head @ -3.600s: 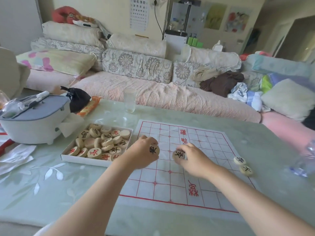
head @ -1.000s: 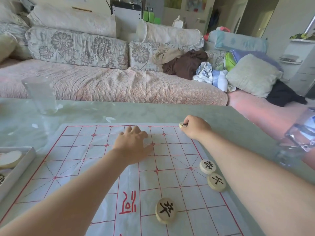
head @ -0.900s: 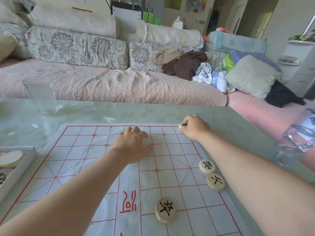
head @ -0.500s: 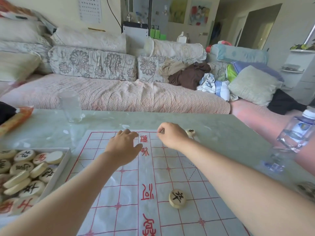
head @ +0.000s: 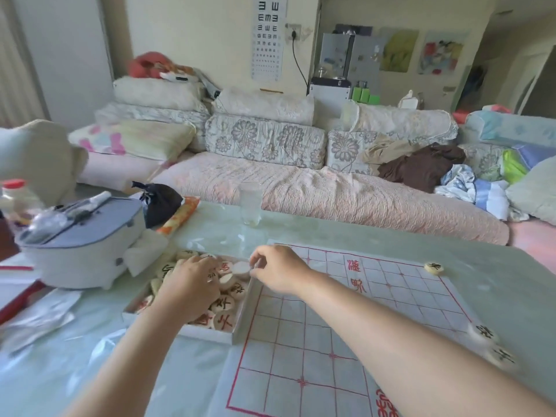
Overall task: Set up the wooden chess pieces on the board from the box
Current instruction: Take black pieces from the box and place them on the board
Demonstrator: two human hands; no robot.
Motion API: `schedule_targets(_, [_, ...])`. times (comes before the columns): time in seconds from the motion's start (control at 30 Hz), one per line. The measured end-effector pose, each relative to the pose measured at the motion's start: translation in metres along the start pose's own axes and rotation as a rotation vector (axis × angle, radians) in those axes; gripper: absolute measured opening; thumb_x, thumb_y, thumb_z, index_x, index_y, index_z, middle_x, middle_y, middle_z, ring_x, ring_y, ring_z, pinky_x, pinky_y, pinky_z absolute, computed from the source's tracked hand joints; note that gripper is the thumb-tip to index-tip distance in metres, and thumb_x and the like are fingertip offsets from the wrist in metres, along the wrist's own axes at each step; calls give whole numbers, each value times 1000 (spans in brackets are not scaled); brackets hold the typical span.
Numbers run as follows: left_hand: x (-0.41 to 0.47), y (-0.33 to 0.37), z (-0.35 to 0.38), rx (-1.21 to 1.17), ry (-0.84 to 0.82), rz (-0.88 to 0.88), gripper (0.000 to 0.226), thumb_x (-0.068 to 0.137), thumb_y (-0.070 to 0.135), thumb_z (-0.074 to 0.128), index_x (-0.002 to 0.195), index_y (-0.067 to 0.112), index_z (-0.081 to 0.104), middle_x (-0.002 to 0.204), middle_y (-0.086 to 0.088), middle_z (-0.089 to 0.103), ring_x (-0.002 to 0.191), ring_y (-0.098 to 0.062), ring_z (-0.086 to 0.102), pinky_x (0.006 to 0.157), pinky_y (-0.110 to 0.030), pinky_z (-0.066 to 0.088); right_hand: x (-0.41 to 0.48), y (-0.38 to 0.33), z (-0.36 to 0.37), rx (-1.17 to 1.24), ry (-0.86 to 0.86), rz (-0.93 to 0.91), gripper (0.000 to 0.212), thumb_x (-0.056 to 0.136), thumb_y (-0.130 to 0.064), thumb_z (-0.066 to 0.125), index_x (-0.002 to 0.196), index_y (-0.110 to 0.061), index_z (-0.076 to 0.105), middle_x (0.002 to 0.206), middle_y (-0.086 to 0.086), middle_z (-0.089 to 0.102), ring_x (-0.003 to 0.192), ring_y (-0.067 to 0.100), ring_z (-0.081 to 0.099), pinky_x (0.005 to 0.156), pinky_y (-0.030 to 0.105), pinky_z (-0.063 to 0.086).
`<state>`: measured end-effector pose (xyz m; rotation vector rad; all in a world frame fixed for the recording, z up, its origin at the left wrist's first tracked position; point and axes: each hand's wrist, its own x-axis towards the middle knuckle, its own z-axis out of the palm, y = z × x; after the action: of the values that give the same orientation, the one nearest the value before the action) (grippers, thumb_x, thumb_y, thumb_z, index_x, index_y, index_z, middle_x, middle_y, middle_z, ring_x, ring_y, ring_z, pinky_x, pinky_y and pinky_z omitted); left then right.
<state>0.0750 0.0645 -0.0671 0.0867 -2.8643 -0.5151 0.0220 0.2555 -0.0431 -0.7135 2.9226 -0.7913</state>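
Change: both hands have moved from the red-gridded white paper board (head: 331, 311) to the shallow white box (head: 240, 314) at its left edge.
Round wooden pieces (head: 224, 305): heaped in the box; one black-marked disc (head: 433, 267) at the board's far right corner, two blurred discs (head: 484, 332) at its right edge.
Right hand (head: 278, 272): pinches a pale blank-faced disc (head: 241, 267) in the box.
Left hand (head: 192, 281): palm down on the heap; grip cannot be told.
Worktop (head: 496, 281): pale green; clear glass (head: 250, 203) beyond the box.
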Motion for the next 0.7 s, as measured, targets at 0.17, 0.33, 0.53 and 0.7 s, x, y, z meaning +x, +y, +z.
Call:
schedule_targets(0.17, [-11,-40,-7,-38,22,-10,30,91,26,53,117,34,64,121,4,59,111,-21,53,91,-35,46,16,-38,32,-13,-88,6,28,91,-35,67,117,-26,63,118,-2,62,107,18,60,91,32,48])
schedule_targets(0.33, [-11,-49,1,-105,-41,15,38,83,14,59,119,25,64,118,0,49,108,-22,52,88,-28,44,29,-55,56,-68,-129,21,38,83,-47,67,119,-37,61,123,-7,64,109,16,61,95,35,50])
schedule_targets(0.53, [-5,-51,0,-106,-48,26,46,86,15,55,130,28,53,118,-3,49,113,-22,49,92,-32,44,31,-62,63,-16,-124,17,29,77,-39,70,103,-38,55,108,-11,61,97,13,60,86,32,51])
schedule_targets(0.7, [7,-48,-1,-235,35,-22,32,94,25,49,125,23,57,123,-5,54,113,-25,53,95,-37,44,22,-64,43,195,7,-76,27,80,-28,78,100,-29,60,92,-13,64,68,-4,56,60,11,40])
